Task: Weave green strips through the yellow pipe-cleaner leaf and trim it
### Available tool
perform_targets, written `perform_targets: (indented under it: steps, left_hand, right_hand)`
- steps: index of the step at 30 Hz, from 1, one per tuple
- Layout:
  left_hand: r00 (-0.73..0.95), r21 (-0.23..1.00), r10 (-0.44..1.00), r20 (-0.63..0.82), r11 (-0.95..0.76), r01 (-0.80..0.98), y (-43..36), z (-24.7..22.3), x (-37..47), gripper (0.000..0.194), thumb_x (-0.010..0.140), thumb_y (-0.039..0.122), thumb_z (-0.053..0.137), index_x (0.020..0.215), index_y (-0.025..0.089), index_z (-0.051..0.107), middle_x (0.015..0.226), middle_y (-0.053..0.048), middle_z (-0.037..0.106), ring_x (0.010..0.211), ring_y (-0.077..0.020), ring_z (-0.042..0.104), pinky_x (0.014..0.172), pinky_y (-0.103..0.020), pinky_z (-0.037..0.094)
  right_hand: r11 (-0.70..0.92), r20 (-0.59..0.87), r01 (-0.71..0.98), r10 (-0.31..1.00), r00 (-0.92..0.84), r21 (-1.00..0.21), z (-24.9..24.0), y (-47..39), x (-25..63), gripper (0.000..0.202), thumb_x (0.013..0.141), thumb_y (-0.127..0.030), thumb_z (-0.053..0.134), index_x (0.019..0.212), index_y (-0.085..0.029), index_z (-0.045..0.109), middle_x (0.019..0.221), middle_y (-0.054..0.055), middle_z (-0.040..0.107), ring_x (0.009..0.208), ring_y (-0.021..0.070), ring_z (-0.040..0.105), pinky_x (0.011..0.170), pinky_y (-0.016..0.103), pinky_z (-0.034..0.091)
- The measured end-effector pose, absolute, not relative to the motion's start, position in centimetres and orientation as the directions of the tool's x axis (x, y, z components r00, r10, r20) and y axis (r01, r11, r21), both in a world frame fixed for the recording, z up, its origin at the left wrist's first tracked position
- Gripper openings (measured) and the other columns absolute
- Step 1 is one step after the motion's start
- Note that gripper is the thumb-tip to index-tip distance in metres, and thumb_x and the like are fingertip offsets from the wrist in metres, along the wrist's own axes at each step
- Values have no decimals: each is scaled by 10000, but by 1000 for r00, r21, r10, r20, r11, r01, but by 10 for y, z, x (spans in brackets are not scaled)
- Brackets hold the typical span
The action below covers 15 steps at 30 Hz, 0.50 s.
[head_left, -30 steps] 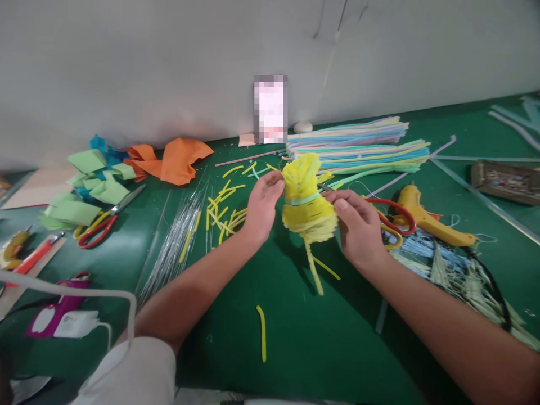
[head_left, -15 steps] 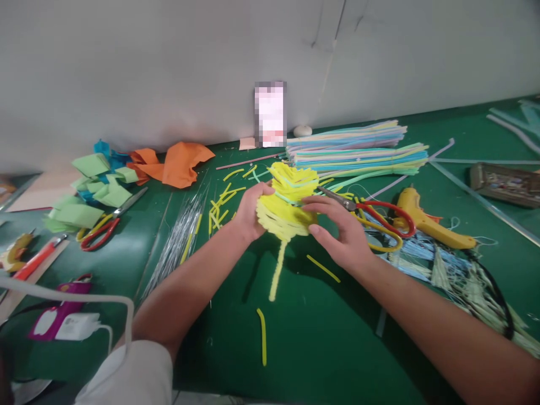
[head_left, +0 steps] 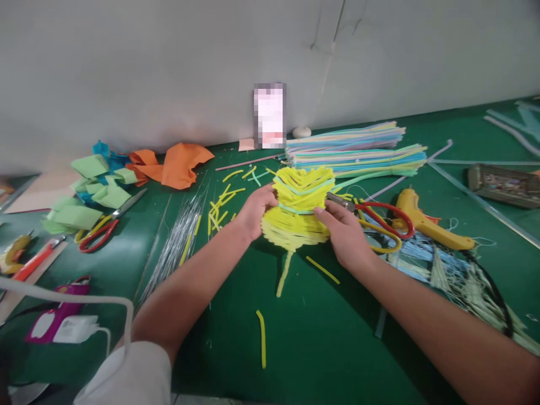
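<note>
A yellow leaf made of pipe cleaners (head_left: 295, 228), crossed by thin mint-green stripes, is held up above the green table. Its pale yellow stem points down toward me. My left hand (head_left: 256, 211) grips the left edge, thumb on the near face and fingers partly hidden behind. On the right edge my right hand (head_left: 345, 229) pinches the leaf, with its thumb across the front near a green stripe. Just beyond that hand lie red-and-yellow-handled scissors (head_left: 382, 219). Cut yellow pipe cleaner pieces (head_left: 219, 208) are scattered to the left of the leaf.
Bundles of pastel pipe cleaners (head_left: 358, 152) lie behind the leaf. A phone (head_left: 270, 115) leans on the wall. To the right are a yellow glue gun (head_left: 430, 222) and tassels (head_left: 447, 270). Thin wires (head_left: 175, 242), a second pair of scissors (head_left: 112, 220) and folded paper (head_left: 90, 180) are left.
My right hand has closed on the leaf's right edge, its thumb now on the front. The leaf has shifted slightly right and turned its striped face more toward me.
</note>
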<state>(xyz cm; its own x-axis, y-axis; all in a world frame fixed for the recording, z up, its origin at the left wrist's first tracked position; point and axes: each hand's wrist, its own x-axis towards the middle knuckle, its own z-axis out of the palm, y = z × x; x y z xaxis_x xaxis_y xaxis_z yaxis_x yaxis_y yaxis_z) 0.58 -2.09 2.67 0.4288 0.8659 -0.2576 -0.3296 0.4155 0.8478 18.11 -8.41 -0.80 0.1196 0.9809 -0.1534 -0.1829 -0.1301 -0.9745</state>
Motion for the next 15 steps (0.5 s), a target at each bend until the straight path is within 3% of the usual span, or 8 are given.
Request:
perform_targets:
  steps: [6,8,10,12,15]
  left_hand:
    - [215,977,972,-92,129,-168,-23,23,10,420,675,267,717,1072,178,614,1010,-74,682,988,-227,631,931,-400,460]
    - [47,995,994,103,-102,-9,-26,24,8,381,704,295,734,1049,195,606,1059,-71,638,991,-198,595,942,-373,440]
    - [-22,916,934,357,-345,205,-30,27,5,329,724,297,732,1019,219,609,1066,-61,606,976,-190,561,935,-360,425]
    - [98,779,858,504,-501,377,-33,29,4,261,725,304,735,955,235,633,999,-50,606,950,-206,537,917,-369,406]
    - [336,640,821,462,-571,514,-33,30,6,181,716,347,742,845,237,677,888,-55,616,920,-244,514,909,-410,351]
  right_hand:
    - [-101,-130,-224,984,118,-969,-6,-86,181,365,771,-485,704,1056,-256,706,1067,21,743,982,246,691,887,413,557]
    - [-106,-132,-198,983,125,-975,-6,-86,182,374,775,-497,695,1057,-253,704,1070,26,743,978,252,693,860,413,570]
    - [-111,-132,-167,984,120,-980,-7,-86,183,380,781,-513,679,1052,-247,701,1065,33,743,973,260,694,837,414,579]
    - [-102,-118,-156,988,99,-983,-7,-85,183,374,795,-518,658,1050,-247,696,1063,32,741,969,261,695,831,412,580]
    - [-86,-98,-153,993,72,-984,-7,-85,183,364,804,-511,647,1052,-249,690,1034,25,743,944,255,695,811,401,580]
